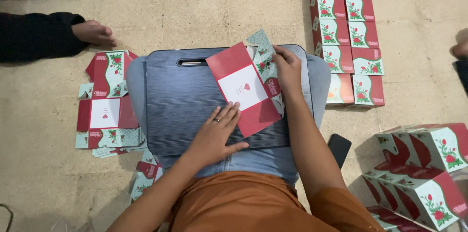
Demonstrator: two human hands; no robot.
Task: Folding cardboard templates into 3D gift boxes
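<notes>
A flat red and white cardboard box blank [243, 88] with a rose-patterned flap lies on a dark lap board [185, 100] across my knees. My left hand [217, 132] presses flat on the blank's lower left edge, fingers spread. My right hand [287, 68] holds the blank's upper right flap, folding it up along its crease.
A pile of flat blanks [107, 110] lies on the floor to my left. Assembled rose-patterned boxes [348, 37] stand in two rows at the upper right, and more boxes [424, 173] are heaped at the lower right. A black phone [339, 148] lies by my right arm. Another person's feet [92, 32] are at the upper left.
</notes>
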